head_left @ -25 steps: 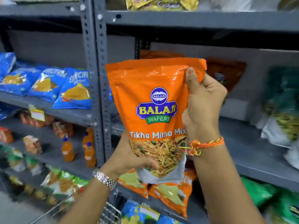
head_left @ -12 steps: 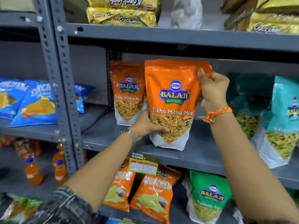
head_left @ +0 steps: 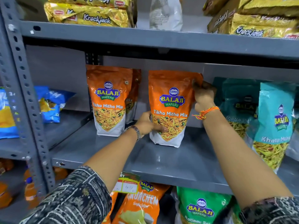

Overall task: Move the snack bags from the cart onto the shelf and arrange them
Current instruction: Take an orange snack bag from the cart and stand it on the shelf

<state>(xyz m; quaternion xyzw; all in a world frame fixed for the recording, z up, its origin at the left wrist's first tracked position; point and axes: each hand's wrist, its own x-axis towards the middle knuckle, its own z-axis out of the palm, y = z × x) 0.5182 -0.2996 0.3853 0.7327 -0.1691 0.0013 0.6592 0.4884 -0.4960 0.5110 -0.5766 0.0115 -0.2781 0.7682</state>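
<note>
An orange Tikha Mitha Mix bag (head_left: 171,101) stands upright on the grey middle shelf (head_left: 161,162). My left hand (head_left: 146,124) grips its lower left edge, thumb across the front. My right hand (head_left: 203,96) pinches its top right corner. To its left stands a second orange Tikha Mitha Mix bag (head_left: 109,101), with another orange bag (head_left: 135,94) partly hidden behind it. A gap separates the held bag from those. The cart is out of sight.
Teal Khatta Mitha bags (head_left: 275,120) stand right of my right hand. Gold Krackjack packs (head_left: 90,13) fill the shelf above. Orange Crunchem (head_left: 142,204) and green Ratlami Sev bags (head_left: 200,207) sit below. Blue bags (head_left: 50,102) lie beyond the grey upright (head_left: 21,88).
The orange bag has travelled from in front of me into the shelf and now rests on the shelf board, deeper in. Both hands kept their grip throughout.
</note>
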